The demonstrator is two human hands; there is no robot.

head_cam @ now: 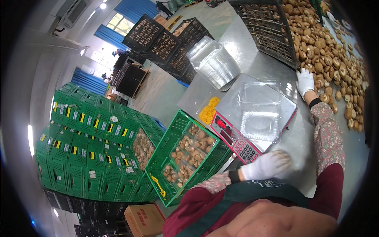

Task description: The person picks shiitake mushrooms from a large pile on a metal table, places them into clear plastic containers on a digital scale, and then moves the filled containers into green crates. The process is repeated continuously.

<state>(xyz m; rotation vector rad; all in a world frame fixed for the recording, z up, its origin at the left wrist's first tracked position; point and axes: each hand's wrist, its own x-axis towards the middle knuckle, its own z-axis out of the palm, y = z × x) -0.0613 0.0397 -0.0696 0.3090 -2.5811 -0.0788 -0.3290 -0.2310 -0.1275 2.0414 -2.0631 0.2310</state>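
My left hand, in a white glove, is over the metal table near my apron, beside the scale's keypad. It is blurred, and I cannot make out whether its fingers hold anything. My gloved right hand reaches to the near edge of a large mushroom heap, its fingertips against the mushrooms by the black crate's corner. What is under those fingers is hidden. Between my hands, an open clear plastic clamshell box rests, with no mushrooms in it, on the steel pan of a red digital scale with a lit display.
Nested clear clamshells stand beyond the scale, beside yellow rubber bands. A green crate at my left holds boxed mushrooms. A black crate borders the heap. Stacked green crates and a cardboard carton stand further left.
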